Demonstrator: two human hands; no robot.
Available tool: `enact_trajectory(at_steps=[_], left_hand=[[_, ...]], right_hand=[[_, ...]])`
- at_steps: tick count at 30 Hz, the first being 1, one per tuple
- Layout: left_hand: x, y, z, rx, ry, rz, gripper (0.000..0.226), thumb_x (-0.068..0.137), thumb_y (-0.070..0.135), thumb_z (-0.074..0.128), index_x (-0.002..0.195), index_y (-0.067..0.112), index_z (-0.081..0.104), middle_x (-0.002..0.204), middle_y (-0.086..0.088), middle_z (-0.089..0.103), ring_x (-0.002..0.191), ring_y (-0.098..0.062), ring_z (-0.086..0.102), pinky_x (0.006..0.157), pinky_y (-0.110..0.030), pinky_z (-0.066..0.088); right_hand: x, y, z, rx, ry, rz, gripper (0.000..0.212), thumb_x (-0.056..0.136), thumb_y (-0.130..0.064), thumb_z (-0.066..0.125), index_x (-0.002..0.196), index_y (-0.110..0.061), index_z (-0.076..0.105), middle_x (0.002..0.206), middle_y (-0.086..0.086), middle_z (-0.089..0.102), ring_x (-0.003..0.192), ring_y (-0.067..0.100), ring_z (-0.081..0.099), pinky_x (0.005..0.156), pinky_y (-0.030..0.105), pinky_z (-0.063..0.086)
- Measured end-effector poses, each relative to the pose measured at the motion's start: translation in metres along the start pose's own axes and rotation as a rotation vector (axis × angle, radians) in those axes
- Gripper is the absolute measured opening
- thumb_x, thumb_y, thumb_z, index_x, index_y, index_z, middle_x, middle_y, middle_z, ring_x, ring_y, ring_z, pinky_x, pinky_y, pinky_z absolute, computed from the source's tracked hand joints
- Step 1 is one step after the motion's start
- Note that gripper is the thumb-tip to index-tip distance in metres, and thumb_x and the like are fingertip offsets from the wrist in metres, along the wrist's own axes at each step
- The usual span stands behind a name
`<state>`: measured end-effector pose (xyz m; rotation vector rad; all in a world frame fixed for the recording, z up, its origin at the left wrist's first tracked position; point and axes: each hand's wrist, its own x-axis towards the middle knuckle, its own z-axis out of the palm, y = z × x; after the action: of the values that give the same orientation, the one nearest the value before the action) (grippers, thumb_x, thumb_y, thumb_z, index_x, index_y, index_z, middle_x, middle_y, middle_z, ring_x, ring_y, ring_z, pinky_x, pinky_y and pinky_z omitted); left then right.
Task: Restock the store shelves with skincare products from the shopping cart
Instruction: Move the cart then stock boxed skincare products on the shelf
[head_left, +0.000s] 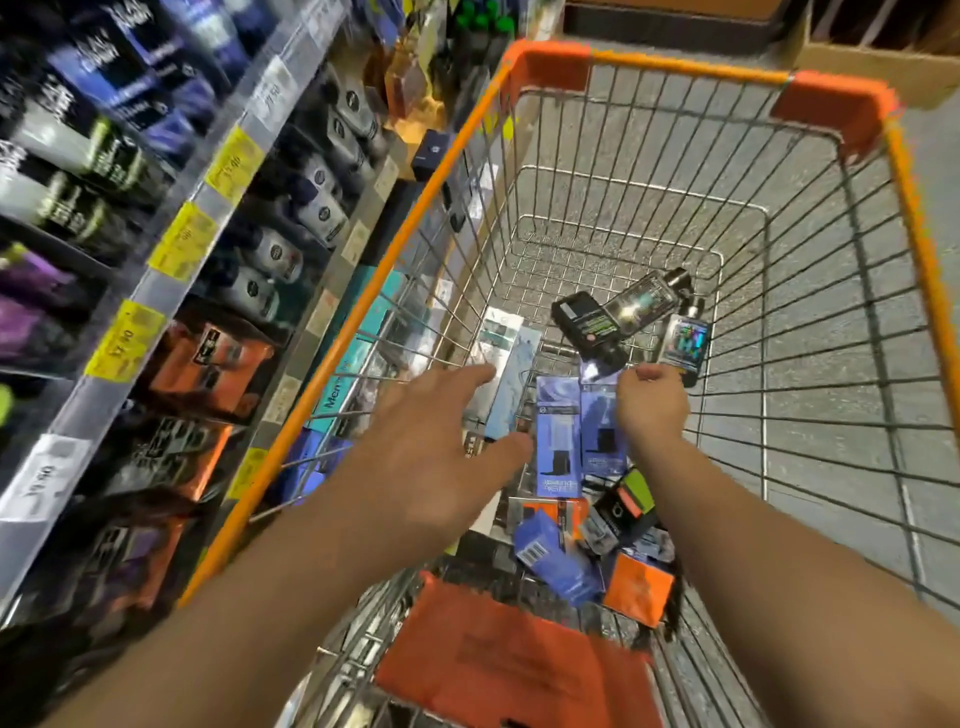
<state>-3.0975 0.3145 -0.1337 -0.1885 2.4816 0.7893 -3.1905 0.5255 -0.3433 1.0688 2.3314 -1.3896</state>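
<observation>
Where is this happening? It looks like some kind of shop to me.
Very likely a retail store aisle, in the toiletries or skincare section. Shelves packed with boxed and bottled products carry yellow price tags along their edges, and an orange-rimmed wire shopping cart holding more boxed products stands beside them.

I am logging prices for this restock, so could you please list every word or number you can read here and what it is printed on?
"Men": teal box on the low shelf beside the cart.
"37.90", probably: yellow price tag on the shelf rail.
"39.90", uncertain: white price tag lower on the rail.
Other tags, shelf packaging and the blue boxes in the cart: too blurred to read.
</observation>
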Motion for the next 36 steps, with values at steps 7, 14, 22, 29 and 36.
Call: enact_trajectory(at_steps=[7,14,22,29,36], left_hand=[[0.012,-0.014,0.01,0.014,-0.039,-0.036,0.067,0.094,0.059,0.051,0.155,0.044,0.028,0.154,0.021,0.03,0.143,-0.004,0.021,0.102,-0.022,0.018],[0.009,-0.023,0.007,0.052,-0.078,-0.083,0.066,0.093,0.062,0.049,0.154,0.044,0.031,0.158,0.018,0.031,0.147,-0.008,0.021,0.115,-0.032,0.023],[-0.013,-0.022,0.002,0.108,-0.091,-0.055,0.064,0.097,0.06,0.05,0.155,0.04,0.033,0.161,0.013,0.035,0.146,-0.011,0.032,0.116,-0.032,0.027],[-0.05,-0.016,-0.015,0.056,-0.036,-0.01,0.058,0.096,0.057,0.053,0.149,0.037,0.044,0.152,0.01,0.048,0.137,-0.012,0.046,0.114,-0.032,0.037],[-0.11,0.012,-0.047,-0.069,0.094,0.105,0.054,0.098,0.049,0.057,0.149,0.034,0.047,0.148,0.01,0.052,0.133,-0.009,0.047,0.1,-0.017,0.032]], right_hand=[[0.062,0.003,0.042,-0.071,-0.089,0.102,0.052,0.096,-0.045,0.061,0.123,-0.002,0.058,0.103,0.02,0.07,0.088,0.034,0.068,0.077,0.043,0.057],[0.095,0.022,0.068,0.12,-0.142,0.217,0.049,0.087,-0.038,0.067,0.117,-0.003,0.05,0.098,0.022,0.074,0.076,0.036,0.076,0.069,0.051,0.064],[0.007,-0.027,0.022,0.25,-0.168,0.076,0.013,0.104,-0.023,0.053,0.111,-0.019,0.042,0.091,0.019,0.065,0.048,0.022,0.058,0.042,0.027,0.047],[-0.076,-0.071,-0.039,0.212,0.002,-0.115,0.017,0.097,-0.038,0.052,0.088,-0.023,0.051,0.085,0.012,0.065,0.059,0.022,0.051,0.052,0.032,0.041],[-0.199,-0.145,-0.102,0.154,0.016,-0.344,0.024,0.097,-0.034,0.054,0.081,-0.016,0.052,0.077,0.001,0.057,0.067,0.019,0.049,0.06,0.033,0.038]])
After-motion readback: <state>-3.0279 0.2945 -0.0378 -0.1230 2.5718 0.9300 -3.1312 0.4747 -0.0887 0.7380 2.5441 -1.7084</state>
